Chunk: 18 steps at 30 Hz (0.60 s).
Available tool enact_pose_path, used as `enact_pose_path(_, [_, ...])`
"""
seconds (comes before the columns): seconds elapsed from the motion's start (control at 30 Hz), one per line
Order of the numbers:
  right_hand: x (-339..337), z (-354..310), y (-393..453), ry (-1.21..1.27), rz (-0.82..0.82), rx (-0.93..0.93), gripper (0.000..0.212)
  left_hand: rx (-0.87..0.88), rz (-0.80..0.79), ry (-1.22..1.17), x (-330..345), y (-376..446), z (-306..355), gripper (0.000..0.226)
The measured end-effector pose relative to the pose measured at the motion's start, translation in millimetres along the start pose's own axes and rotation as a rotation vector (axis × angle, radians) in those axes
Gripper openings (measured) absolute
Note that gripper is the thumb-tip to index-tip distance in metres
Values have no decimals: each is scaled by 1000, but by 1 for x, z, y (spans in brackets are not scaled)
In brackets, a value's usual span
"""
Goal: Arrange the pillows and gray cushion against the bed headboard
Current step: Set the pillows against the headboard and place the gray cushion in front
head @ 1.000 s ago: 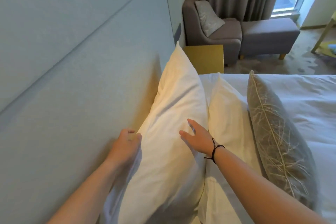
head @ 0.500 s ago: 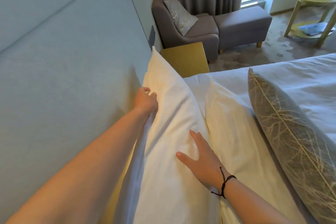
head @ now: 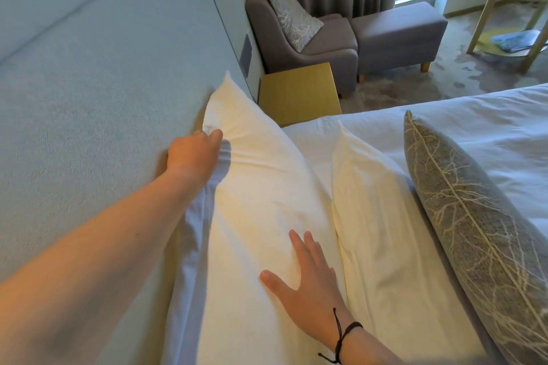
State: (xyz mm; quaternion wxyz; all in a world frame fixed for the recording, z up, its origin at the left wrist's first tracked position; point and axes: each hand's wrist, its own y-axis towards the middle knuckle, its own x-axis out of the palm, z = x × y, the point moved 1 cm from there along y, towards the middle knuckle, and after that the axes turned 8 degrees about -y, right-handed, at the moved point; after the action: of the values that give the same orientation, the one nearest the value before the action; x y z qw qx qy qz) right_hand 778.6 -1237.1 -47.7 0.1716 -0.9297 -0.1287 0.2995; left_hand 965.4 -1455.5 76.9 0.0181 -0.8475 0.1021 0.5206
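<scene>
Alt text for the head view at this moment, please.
A person's left hand grips the top edge of a white pillow standing against the headboard while the right hand presses flat on its front; a second pillow and gray cushion stand beside it.

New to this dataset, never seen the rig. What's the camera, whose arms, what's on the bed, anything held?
There is no robot. A person wears one wide-angle head camera that looks forward and down at their own arms. The left hand grips the top edge of the back white pillow, which stands against the padded headboard. The right hand, fingers straight, presses flat on that pillow's face. A second white pillow leans in front, then the gray cushion. Behind the bed are a yellow nightstand and an armchair.
</scene>
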Motion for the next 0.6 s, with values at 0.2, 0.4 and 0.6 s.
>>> enact_pose_path(0.2, [11,-4,-28,-73,-57,-10,100,-91,-84,-149,-13,-38,2,29])
enact_pose_path(0.4, [28,-12,-54,-196,-89,-81,96,-378,-366,-748,-4,-139,17,37])
enact_pose_path(0.6, [32,-11,-71,-224,-76,-154,93,-692,-287,-1044,-11,-286,34,33])
